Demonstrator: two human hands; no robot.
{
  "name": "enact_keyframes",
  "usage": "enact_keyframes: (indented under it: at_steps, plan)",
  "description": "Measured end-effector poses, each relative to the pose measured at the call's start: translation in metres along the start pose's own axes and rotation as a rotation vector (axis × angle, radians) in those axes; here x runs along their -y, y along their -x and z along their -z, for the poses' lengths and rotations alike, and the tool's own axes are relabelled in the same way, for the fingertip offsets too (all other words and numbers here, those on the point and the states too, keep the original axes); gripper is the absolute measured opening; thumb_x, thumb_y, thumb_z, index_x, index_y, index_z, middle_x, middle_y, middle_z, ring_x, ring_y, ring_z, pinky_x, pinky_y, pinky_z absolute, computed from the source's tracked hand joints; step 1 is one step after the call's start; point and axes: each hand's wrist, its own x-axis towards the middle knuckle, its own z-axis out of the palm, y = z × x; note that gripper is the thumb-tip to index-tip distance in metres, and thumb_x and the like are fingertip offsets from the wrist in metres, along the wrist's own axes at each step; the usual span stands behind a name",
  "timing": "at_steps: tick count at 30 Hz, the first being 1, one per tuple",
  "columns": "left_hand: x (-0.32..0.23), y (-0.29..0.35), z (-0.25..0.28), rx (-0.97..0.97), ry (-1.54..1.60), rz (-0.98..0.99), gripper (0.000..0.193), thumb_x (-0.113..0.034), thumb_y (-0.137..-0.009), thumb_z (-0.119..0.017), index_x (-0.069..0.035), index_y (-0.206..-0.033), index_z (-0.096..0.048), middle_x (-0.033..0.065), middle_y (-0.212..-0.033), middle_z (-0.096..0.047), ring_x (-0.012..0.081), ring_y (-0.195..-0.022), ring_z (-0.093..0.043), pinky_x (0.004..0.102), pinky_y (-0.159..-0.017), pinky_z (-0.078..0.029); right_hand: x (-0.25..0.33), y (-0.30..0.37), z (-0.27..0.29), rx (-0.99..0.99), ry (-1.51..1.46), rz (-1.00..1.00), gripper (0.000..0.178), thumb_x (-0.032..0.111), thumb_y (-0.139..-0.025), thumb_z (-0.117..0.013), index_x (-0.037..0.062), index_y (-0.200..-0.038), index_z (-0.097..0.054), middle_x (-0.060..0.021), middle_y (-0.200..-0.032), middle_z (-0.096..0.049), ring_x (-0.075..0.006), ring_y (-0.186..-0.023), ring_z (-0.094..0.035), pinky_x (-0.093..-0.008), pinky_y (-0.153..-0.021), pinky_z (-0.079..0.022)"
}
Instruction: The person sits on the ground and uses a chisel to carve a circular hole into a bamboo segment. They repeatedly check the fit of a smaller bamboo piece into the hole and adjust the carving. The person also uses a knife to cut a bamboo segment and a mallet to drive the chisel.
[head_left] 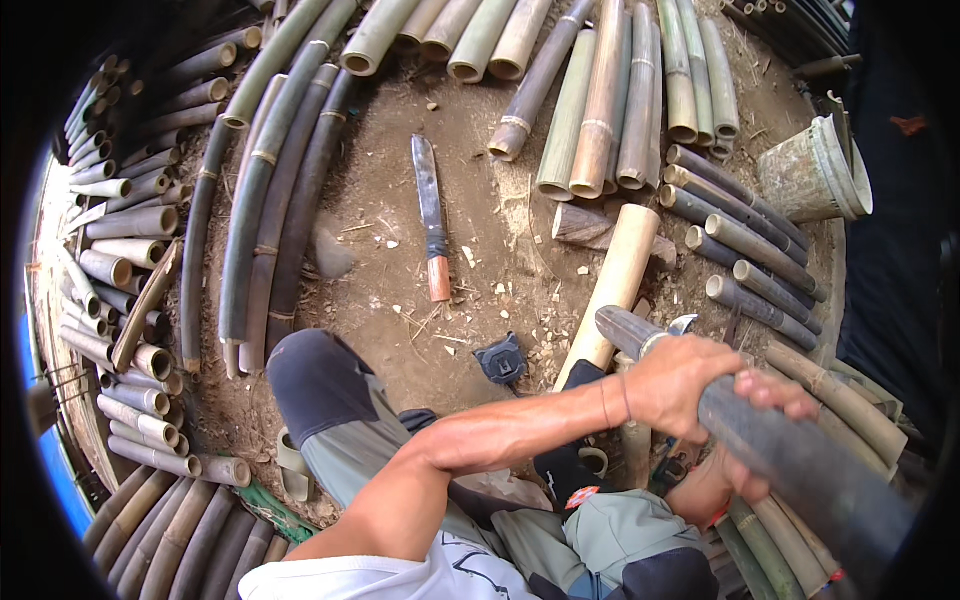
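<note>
A dark bamboo pole (800, 445) slants across the right side, its near end blurred. My left hand (680, 385) is closed around it, the forearm crossing from the lower left. My right hand (740, 470) grips the same pole from below, partly hidden by it. The pole's far end reaches over a pale, peeled bamboo length (612, 285), which leans by a wooden block (590, 230) on the dirt. A small shiny metal piece (683, 324) shows just beyond my left hand; its kind is unclear.
A long knife (430, 215) with a wrapped handle lies on the dirt, and a black tape measure (500, 358) sits near my knee. Stacked bamboo pieces (130, 250) line the left; more poles (600, 110) lie ahead. A dirty white bucket (810, 172) is tilted at the right.
</note>
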Motion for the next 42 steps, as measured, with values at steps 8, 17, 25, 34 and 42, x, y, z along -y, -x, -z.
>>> enact_keyframes:
  at_steps: [8, 17, 25, 34, 42]
  plan:
    - [0.002, -0.008, 0.011, 0.035, 0.073, 0.031, 0.067, -0.023, -0.047, -0.083, -0.005, -0.108, -0.060, 0.0128, -0.097, -0.062, 0.0341, -0.093, -0.062, 0.0413, -0.085, -0.048, -0.002, -0.013, -0.002, -0.078, -0.026, -0.048, 0.090, 0.055, -0.062, -0.089, 0.0071, -0.121, -0.040, -0.0140, -0.104, -0.057, -0.0310, -0.093, -0.058, -0.0472, -0.090, -0.043]
    - [-0.007, 0.005, 0.009, 0.066, 0.059, -0.057, 0.067, -0.019, -0.043, -0.081, -0.006, -0.105, -0.060, 0.0076, -0.095, -0.059, 0.0291, -0.094, -0.060, 0.0389, -0.085, -0.045, 0.022, 0.007, -0.010, 0.059, 0.142, -0.020, 0.097, 0.066, -0.057, -0.086, 0.0087, -0.119, -0.039, -0.0105, -0.102, -0.056, -0.0297, -0.092, -0.058, -0.0476, -0.089, -0.042]
    - [-0.012, -0.030, 0.006, 0.055, 0.082, 0.102, 0.059, -0.018, -0.050, -0.080, -0.004, -0.103, -0.060, 0.0133, -0.095, -0.062, 0.0355, -0.091, -0.061, 0.0428, -0.081, -0.048, 0.005, -0.035, 0.001, -0.159, 0.006, -0.126, 0.090, 0.059, -0.062, -0.087, 0.0067, -0.118, -0.040, -0.0119, -0.102, -0.058, -0.0288, -0.092, -0.058, -0.0475, -0.089, -0.045]
    - [-0.014, 0.003, 0.001, 0.111, 0.044, 0.014, 0.068, -0.016, -0.045, -0.078, -0.004, -0.110, -0.061, 0.0104, -0.100, -0.060, 0.0302, -0.099, -0.060, 0.0422, -0.087, -0.045, 0.037, -0.002, -0.020, -0.037, 0.130, -0.073, 0.056, 0.043, -0.079, -0.077, 0.0107, -0.108, -0.041, -0.0130, -0.093, -0.062, -0.0316, -0.085, -0.063, -0.0489, -0.083, -0.047]
    - [-0.023, 0.002, 0.003, 0.093, 0.037, 0.026, 0.071, -0.015, -0.042, -0.079, -0.004, -0.110, -0.062, 0.0115, -0.100, -0.060, 0.0312, -0.100, -0.059, 0.0432, -0.086, -0.046, 0.035, 0.003, 0.039, 0.219, -0.017, -0.091, 0.096, 0.061, -0.053, -0.091, 0.0103, -0.119, -0.043, -0.0110, -0.103, -0.059, -0.0293, -0.097, -0.058, -0.0486, -0.090, -0.043]
